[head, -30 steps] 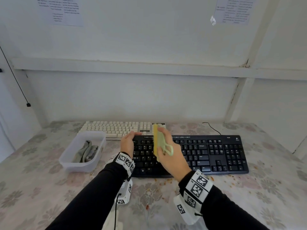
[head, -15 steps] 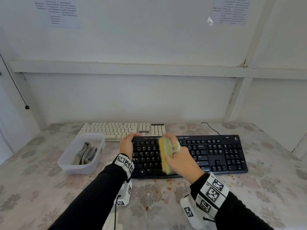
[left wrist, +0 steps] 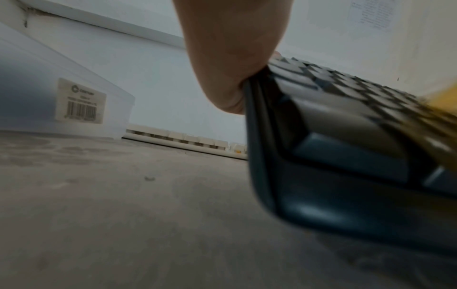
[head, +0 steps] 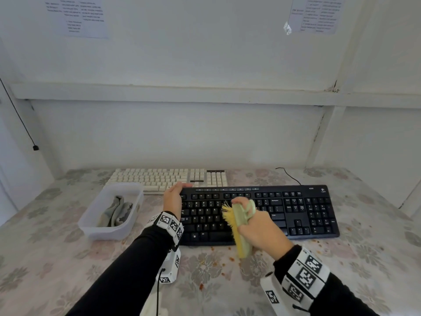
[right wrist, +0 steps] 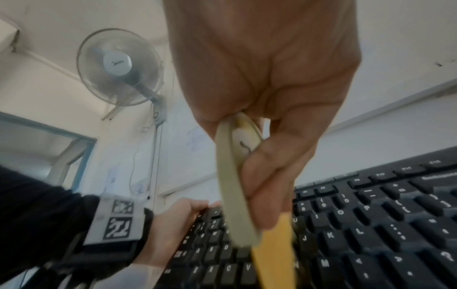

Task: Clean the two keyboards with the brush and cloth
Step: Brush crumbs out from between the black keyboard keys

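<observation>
Brushing the black keyboard

Your table [head: 376,236] carries the black keyboard [head: 296,213] in front, the white keyboard [head: 159,176] touching behind it. Left of them, the tub [head: 91,224] holds the cloth [head: 116,210]. Your left hand [head: 174,197] grips the black keyboard's left end. Your right hand [head: 262,229] curls round the brush [head: 239,222], bristles over the letter keys.

Print on wall sheets [head: 86,14] too small to read. Brush [right wrist: 273,254] cut off by bottom edge, bristles blurred. Cloth [head: 117,212] half-hidden in tub [head: 91,224].
</observation>
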